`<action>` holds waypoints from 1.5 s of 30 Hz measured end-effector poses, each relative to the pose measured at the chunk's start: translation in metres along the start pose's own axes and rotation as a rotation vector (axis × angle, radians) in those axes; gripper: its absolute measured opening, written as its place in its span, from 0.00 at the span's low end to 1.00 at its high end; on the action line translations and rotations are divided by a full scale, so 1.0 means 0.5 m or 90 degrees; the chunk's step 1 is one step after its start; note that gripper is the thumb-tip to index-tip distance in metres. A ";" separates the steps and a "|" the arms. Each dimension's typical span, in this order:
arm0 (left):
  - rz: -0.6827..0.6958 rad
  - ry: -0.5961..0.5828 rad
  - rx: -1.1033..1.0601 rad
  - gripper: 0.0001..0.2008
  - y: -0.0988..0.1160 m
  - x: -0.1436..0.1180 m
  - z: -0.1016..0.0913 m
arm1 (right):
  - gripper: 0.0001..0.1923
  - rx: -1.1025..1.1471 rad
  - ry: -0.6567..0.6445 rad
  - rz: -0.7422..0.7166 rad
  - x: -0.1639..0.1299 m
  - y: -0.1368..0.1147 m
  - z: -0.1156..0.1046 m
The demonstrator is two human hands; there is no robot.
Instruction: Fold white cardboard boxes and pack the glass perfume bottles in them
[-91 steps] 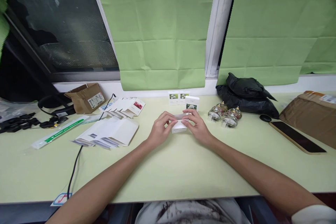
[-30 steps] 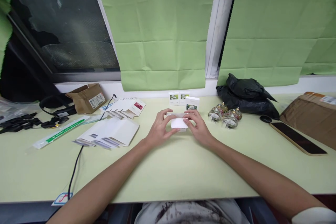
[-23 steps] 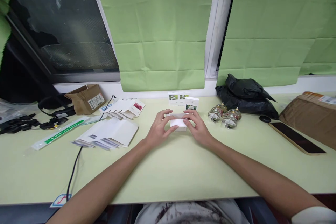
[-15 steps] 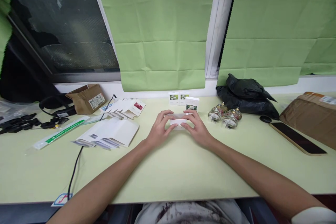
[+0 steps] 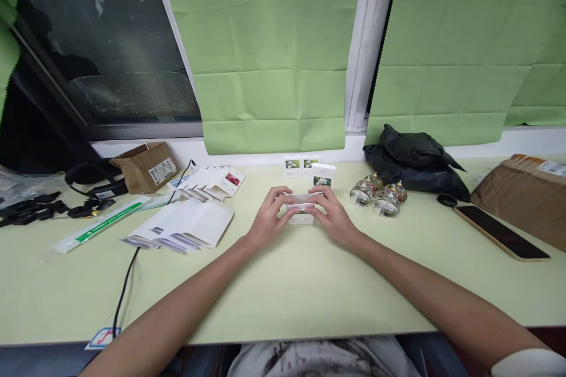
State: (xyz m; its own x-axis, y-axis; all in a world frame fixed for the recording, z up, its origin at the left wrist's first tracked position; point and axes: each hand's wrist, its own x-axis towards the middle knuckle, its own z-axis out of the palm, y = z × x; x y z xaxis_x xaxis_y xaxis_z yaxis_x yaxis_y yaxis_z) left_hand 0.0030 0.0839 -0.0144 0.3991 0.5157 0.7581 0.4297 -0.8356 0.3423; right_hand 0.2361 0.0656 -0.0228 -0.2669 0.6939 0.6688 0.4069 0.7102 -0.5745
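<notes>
A small white box [image 5: 301,219] is between my two hands, just above or on the table; its printed front faces me and its top flap is partly folded. My left hand [image 5: 270,216] grips its left side, thumb in front and fingers curled over the top. On its right side, my right hand [image 5: 331,216] holds it the same way. Behind them stand similar white boxes: one box with a flower picture [image 5: 323,175] just past my right fingers, and a pair of boxes [image 5: 292,166] farther back by the wall.
Flattened white cartons [image 5: 194,221] lie left of my hands, with more folded cartons [image 5: 216,181] behind. Clear glittery ornaments [image 5: 386,205] sit to the right. Farther right are a black bag [image 5: 415,171], a phone [image 5: 499,232] and a brown parcel [image 5: 522,194]. A cable [image 5: 126,288] crosses the left side.
The box's flap has tipped toward a thin edge between my thumbs, and the printed front now shows below it. Both hands have stayed nearly in place.
</notes>
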 end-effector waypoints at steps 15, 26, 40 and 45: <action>-0.185 0.019 -0.041 0.24 -0.009 -0.005 0.004 | 0.10 -0.035 0.000 -0.048 0.002 0.005 0.003; -0.172 -0.022 -0.022 0.21 -0.004 -0.005 -0.003 | 0.12 -0.024 0.009 -0.040 0.002 -0.008 -0.003; -0.139 -0.076 -0.086 0.24 0.007 -0.003 -0.012 | 0.28 0.045 -0.005 0.084 -0.006 -0.014 -0.009; -0.147 -0.112 -0.084 0.29 0.001 -0.008 -0.011 | 0.28 0.036 -0.035 0.053 -0.008 -0.009 -0.010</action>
State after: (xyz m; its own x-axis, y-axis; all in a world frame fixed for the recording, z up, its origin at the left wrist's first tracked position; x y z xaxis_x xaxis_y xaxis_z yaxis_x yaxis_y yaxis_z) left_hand -0.0028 0.0805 -0.0142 0.4425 0.7101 0.5477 0.4217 -0.7038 0.5717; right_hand 0.2398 0.0593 -0.0204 -0.2820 0.7548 0.5923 0.3797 0.6547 -0.6535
